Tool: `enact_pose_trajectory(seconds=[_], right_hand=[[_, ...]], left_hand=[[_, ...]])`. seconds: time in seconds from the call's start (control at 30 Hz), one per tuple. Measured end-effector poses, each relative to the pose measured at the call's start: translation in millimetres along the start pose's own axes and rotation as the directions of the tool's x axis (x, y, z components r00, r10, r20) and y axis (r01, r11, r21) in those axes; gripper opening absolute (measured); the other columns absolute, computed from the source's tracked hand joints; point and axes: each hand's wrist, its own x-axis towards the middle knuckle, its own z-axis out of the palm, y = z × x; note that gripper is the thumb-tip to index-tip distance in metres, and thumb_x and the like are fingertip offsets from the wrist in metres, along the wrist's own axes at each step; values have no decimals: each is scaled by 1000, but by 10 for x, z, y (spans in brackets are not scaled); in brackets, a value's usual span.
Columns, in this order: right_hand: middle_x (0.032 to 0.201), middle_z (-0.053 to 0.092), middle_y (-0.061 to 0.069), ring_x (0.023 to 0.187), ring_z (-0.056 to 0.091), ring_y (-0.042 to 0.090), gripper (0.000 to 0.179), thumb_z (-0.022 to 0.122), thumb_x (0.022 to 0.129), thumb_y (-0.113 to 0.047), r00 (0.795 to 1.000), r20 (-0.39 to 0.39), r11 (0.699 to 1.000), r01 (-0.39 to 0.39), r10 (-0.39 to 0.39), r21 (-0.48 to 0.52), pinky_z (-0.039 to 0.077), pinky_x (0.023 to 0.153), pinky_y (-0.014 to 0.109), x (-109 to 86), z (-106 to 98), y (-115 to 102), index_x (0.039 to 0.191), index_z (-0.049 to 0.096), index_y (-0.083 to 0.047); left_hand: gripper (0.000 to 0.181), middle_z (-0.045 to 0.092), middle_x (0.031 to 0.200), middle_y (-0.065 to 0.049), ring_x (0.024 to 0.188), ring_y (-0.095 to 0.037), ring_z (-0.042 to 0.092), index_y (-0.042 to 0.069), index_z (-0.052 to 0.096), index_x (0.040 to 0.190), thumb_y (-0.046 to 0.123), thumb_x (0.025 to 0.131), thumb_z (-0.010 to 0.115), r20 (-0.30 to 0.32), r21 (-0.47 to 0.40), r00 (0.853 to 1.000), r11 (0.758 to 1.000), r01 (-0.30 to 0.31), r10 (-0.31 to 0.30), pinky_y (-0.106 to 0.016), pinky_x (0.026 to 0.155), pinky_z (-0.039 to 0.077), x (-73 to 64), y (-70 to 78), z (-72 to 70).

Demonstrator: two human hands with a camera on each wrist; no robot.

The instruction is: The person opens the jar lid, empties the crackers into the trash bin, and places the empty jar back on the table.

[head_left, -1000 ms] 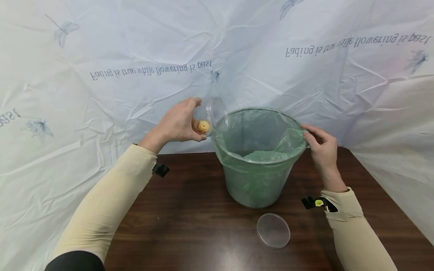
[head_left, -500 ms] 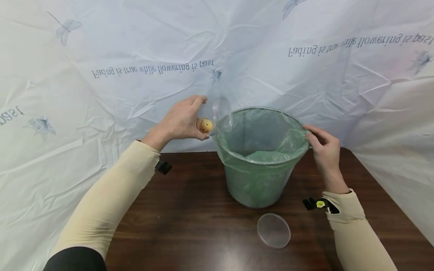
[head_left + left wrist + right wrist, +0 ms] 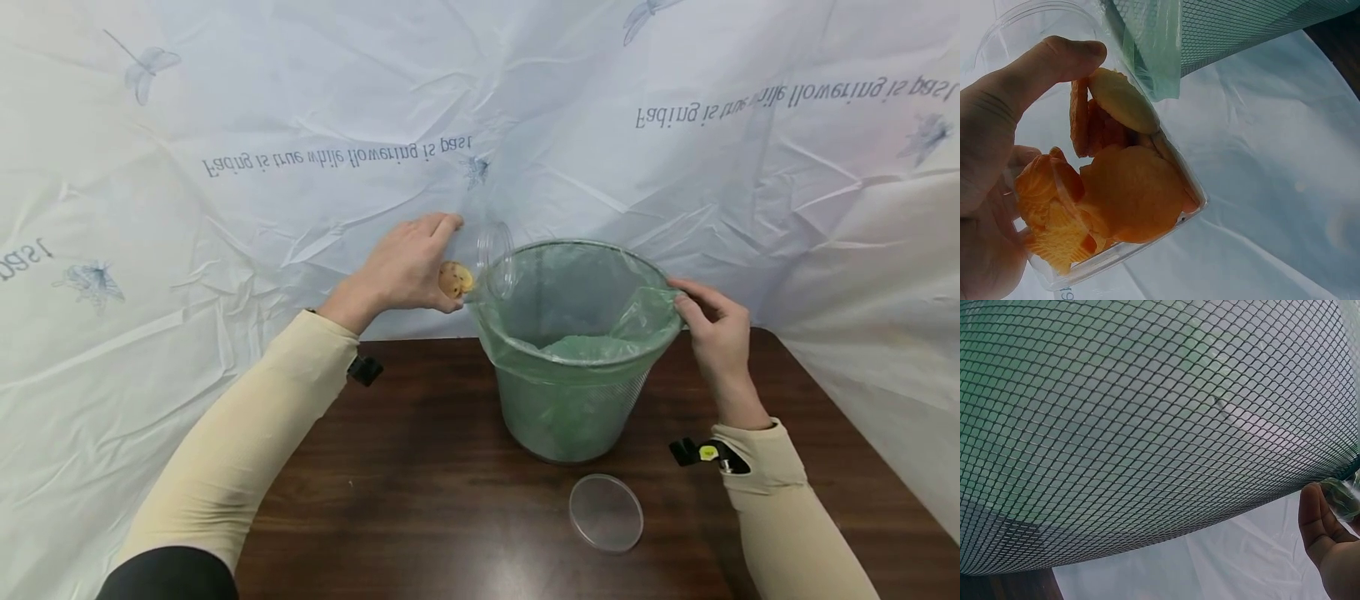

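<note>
My left hand (image 3: 405,265) grips a clear plastic jar (image 3: 495,254) lying on its side, its mouth over the left rim of a mesh waste bin (image 3: 525,417). Golden-brown biscuits (image 3: 1132,194) sit inside the jar in the left wrist view, some round and some ridged. A thin green bag (image 3: 570,371) lines the bin and folds over its rim. At the right rim, my right hand (image 3: 722,337) pinches the bag's edge between thumb and fingers; the right wrist view shows those fingers (image 3: 1313,519) beside the mesh wall.
A round clear lid (image 3: 606,512) lies flat on the dark wooden table (image 3: 420,500), in front of the bin. Behind the table hangs a wrinkled white sheet (image 3: 337,75) with printed lettering and flowers.
My left hand has shifted slightly right with the jar, bringing its mouth further over the bin's rim. The biscuits inside have shifted toward the mouth. My right hand holds its place.
</note>
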Motion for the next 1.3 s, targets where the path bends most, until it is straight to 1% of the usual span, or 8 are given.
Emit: enact_pose_trajectory(seconds=[0.3,0.53,0.77,1.07,1.17,1.3], right_hand=[[114,68,-12,102,61,3,27,62,95,-19,1000,7,1000,1,-1,15,46,72,16,14,2,-11,117,71,-7],[115,68,-11,106,59,3,27,61,96,-19,1000,12,1000,5,-5,21,45,76,17,-9,-3,-10,117,71,-7],[116,68,-10,106,59,4,27,61,95,-19,1000,9,1000,4,-4,20,43,73,18,1,-5,-9,117,71,-7],[116,68,-11,110,57,2,27,61,96,-18,1000,17,1000,8,-8,7,44,79,18,-9,0,6,118,71,-7],[118,68,-9,110,57,3,27,61,96,-19,1000,16,1000,1,-1,5,43,76,19,-6,1,5,118,71,-7],[119,68,-7,109,58,3,27,61,96,-20,1000,13,1000,2,-2,11,43,74,19,0,-1,-10,118,71,-7]], left_hand=[[106,51,136,-16,124,-34,50,1,39,139,46,56,88,-21,20,999,999,-34,35,-49,104,42,28,-14,2],[107,50,138,-16,129,-33,47,1,38,139,47,56,87,9,43,1000,999,-24,23,-49,107,39,43,-8,2],[105,50,137,-16,129,-32,47,2,38,139,47,57,86,2,62,999,998,-34,33,-48,107,39,71,11,-6],[106,49,139,-15,131,-32,46,2,37,140,47,57,84,33,109,998,993,-52,48,-48,109,37,104,35,-26],[104,49,139,-15,131,-32,45,2,37,141,46,59,83,40,131,998,990,-55,50,-48,109,37,116,55,-41],[104,49,137,-15,129,-33,46,1,37,140,44,58,84,36,159,998,985,-62,57,-47,109,37,132,77,-65]])
